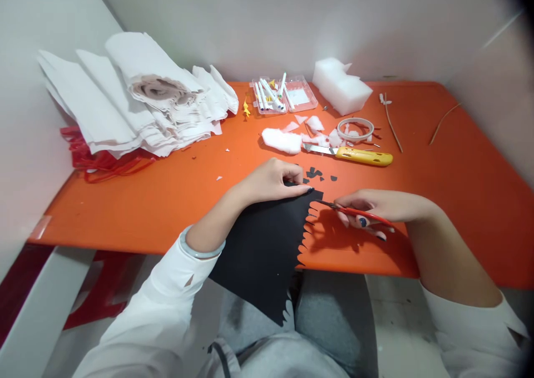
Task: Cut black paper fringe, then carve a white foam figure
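A sheet of black paper (267, 244) lies partly on the orange table and hangs over its front edge above my lap. Its right edge is cut into a row of scallops. My left hand (277, 180) pinches the paper's far edge, thumb on top. In my right hand (371, 208) are red-handled scissors (375, 217), their blades at the paper's upper right corner. Whether the blades are parted there is too small to tell. Small black paper scraps (314, 173) lie just beyond the sheet.
A yellow utility knife (364, 156) lies with its blade out behind my hands, near a tape roll (355, 122) and white foam pieces (281, 141). Farther back are a case of markers (269, 97) and a foam block (340, 86). White paper (137, 99) is stacked at left.
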Demonstrator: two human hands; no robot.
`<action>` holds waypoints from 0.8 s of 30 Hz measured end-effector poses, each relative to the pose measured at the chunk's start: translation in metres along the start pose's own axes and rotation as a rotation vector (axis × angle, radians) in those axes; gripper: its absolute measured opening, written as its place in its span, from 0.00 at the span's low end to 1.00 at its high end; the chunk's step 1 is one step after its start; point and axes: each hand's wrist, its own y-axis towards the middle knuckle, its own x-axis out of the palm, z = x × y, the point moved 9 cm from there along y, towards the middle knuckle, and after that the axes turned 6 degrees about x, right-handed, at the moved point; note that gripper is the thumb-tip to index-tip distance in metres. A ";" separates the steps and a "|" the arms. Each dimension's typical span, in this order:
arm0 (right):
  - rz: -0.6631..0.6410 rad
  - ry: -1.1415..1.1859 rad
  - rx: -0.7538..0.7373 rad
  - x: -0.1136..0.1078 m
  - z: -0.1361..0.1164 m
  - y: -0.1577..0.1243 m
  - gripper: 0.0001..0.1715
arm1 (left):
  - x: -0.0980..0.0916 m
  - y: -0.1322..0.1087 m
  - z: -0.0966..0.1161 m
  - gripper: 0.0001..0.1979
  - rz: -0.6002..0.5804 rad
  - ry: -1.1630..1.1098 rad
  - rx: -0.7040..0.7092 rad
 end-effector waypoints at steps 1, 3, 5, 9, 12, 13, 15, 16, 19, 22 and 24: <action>-0.003 0.000 -0.002 0.000 0.001 0.000 0.15 | 0.000 0.000 0.000 0.15 -0.004 -0.001 0.000; -0.012 -0.006 -0.006 0.000 0.002 0.001 0.14 | 0.001 0.000 -0.001 0.15 -0.011 -0.001 0.002; -0.014 -0.013 -0.007 0.000 0.004 0.001 0.13 | 0.002 0.000 -0.001 0.15 -0.016 -0.001 -0.002; -0.007 -0.017 0.004 0.000 0.004 0.001 0.13 | 0.003 -0.001 -0.002 0.15 -0.024 0.005 -0.025; -0.011 -0.016 -0.004 0.001 0.000 -0.001 0.14 | 0.003 0.000 -0.002 0.15 -0.026 0.010 -0.019; -0.019 -0.019 -0.016 0.001 -0.002 -0.001 0.14 | 0.003 0.000 -0.002 0.15 -0.027 0.011 -0.013; -0.035 -0.028 -0.042 0.002 -0.006 -0.002 0.14 | 0.004 0.000 -0.002 0.15 -0.030 0.015 -0.002; -0.039 -0.034 -0.049 0.003 -0.007 -0.003 0.13 | 0.004 0.000 -0.002 0.15 -0.031 0.017 0.002; -0.037 -0.054 -0.033 0.002 -0.005 -0.003 0.13 | 0.004 0.000 -0.002 0.15 -0.036 0.021 0.006; -0.032 -0.057 -0.003 0.002 -0.002 -0.002 0.14 | 0.004 0.000 -0.002 0.15 -0.035 0.014 -0.005; -0.029 -0.044 0.006 0.002 -0.002 0.000 0.14 | 0.005 0.000 -0.003 0.15 -0.033 0.006 -0.014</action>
